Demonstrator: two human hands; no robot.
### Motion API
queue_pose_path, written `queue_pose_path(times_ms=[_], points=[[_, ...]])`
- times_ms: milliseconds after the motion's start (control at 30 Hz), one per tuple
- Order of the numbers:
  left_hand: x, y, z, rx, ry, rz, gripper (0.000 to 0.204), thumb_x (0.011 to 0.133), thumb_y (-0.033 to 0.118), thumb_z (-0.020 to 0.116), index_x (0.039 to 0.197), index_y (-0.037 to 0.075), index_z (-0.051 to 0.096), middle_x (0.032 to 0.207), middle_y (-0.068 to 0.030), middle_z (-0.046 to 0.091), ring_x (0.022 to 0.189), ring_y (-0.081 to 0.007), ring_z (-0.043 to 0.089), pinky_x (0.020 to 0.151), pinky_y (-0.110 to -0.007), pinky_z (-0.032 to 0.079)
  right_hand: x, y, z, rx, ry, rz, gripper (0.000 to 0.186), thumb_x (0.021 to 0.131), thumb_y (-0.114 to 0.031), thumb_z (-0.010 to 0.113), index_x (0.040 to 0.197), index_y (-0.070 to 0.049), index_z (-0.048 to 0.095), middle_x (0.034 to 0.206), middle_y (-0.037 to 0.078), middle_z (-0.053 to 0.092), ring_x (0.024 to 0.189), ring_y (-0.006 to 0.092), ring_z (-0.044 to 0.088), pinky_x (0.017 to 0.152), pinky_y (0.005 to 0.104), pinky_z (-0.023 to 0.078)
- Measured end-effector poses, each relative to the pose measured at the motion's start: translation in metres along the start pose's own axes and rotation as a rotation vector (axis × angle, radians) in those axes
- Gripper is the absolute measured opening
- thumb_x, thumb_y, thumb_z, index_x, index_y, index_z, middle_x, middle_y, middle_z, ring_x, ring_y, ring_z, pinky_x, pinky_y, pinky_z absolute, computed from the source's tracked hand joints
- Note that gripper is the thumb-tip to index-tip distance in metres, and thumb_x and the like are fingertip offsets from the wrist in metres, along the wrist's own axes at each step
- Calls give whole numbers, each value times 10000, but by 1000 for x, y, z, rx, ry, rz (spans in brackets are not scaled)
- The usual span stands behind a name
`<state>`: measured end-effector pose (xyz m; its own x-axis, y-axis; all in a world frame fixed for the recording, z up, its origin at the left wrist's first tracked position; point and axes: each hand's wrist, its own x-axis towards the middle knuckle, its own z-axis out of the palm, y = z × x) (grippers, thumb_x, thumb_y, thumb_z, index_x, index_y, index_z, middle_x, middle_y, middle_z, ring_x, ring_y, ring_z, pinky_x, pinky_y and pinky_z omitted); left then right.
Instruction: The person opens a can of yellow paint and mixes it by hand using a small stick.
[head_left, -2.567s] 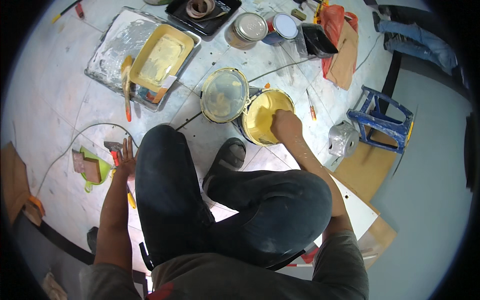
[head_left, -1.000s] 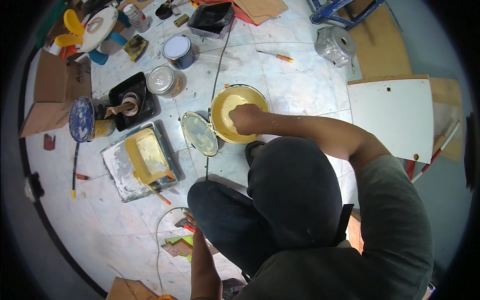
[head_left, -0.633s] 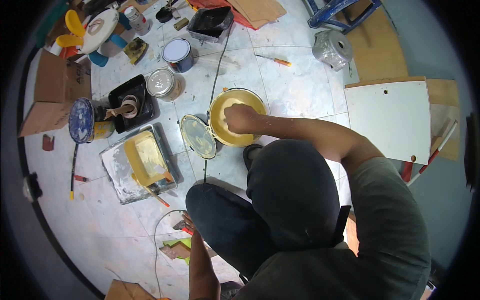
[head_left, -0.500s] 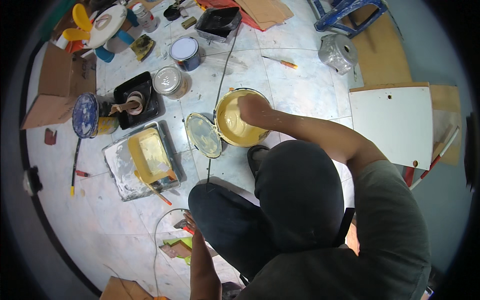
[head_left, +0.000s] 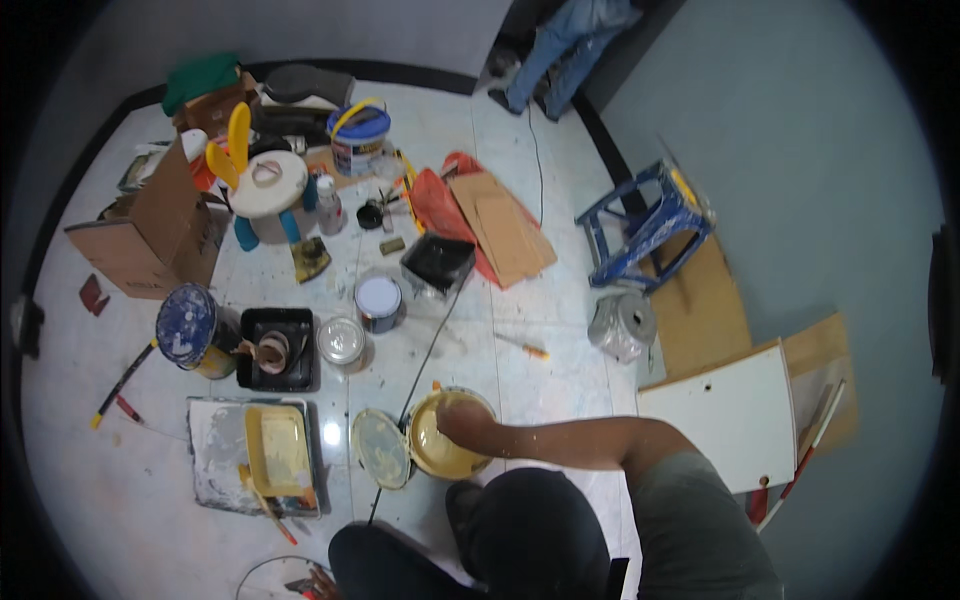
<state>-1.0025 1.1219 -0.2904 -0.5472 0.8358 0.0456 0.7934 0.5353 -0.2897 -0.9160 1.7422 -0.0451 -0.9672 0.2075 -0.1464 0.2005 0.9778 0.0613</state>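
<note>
Paint filled the open yellow bucket (head_left: 447, 440) on the pale tiled floor (head_left: 560, 320), and the right hand (head_left: 462, 418) reached down into its mouth from the person's side, the forearm stretched across from the lower right. Whether those fingers were spread or closed on anything inside could not be told, since the hand merged with the paint and the rim. Just left of that hand, touching the bucket's side, lay the round lid (head_left: 380, 448) with its paint-coated face up. Farther left of it sat a foil-lined tray (head_left: 215, 455) holding a yellow paint pan (head_left: 279, 449), with a brush (head_left: 265, 500) resting across its near edge. Beyond the hand, away from the person, stood a small open tin (head_left: 342, 341), a blue-white tin (head_left: 379, 301) and a black tray (head_left: 272, 348). The left hand (head_left: 318, 580) showed only as fingertips at the lower edge, near a loop of cable, and its state could not be told either. Judging by this, working in the bucket well called for keeping the wrist low and centred, moving slowly so nothing slopped over the rim, and steadying the bucket so it did not slide against the lid.
</note>
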Motion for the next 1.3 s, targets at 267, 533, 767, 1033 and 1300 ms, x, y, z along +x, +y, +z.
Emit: queue_pose_path(times_ms=[267, 533, 767, 1033, 1300], points=[[76, 29, -103, -291, -1163, -21, 623, 1060, 362, 297, 1586, 59, 153, 1633, -185, 181, 1491, -421, 169, 1134, -728, 179, -17, 17, -10, 394, -1148, 409, 174, 815, -104, 568, 826, 3, 706, 734, 180, 683, 704, 322, 712, 594, 468, 555], [59, -17, -123, -394, -1097, -195, 673, 1047, 392, 270, 1599, 78, 48, 1661, -191, 63, 1473, -457, 200, 1129, -742, 73, 38, 10, -5, 474, -342, 348, 248, 833, -148, 600, 967, 26, 716, 938, 252, 713, 904, 380, 716, 705, 486, 572], [10, -2, -55, -123, -496, -205, 803, 1008, 544, 309, 1601, 100, 1, 1669, -166, 25, 1439, -528, 225, 1155, -700, 86, 4, -27, -22, 333, -314, 200, 180, 887, -129, 556, 927, -15, 690, 902, 217, 713, 849, 384, 714, 717, 486, 563], [36, -8, -80, -470, -1141, -224, 833, 1002, 599, 285, 1599, 120, -43, 1677, -121, -37, 1466, -529, 112, 1163, -693, 4, -27, -16, -26, 307, -471, -306, 148, 871, -109, 569, 886, -33, 695, 855, 193, 712, 806, 369, 715, 686, 458, 564], [42, -14, -99, -525, -1090, -281, 831, 994, 635, 251, 1604, 149, -38, 1678, -106, -53, 1481, -492, 138, 1147, -722, 7, 11, -12, -31, 165, -348, 51, 152, 847, -115, 591, 902, -40, 713, 818, 166, 708, 747, 346, 713, 659, 441, 561]])
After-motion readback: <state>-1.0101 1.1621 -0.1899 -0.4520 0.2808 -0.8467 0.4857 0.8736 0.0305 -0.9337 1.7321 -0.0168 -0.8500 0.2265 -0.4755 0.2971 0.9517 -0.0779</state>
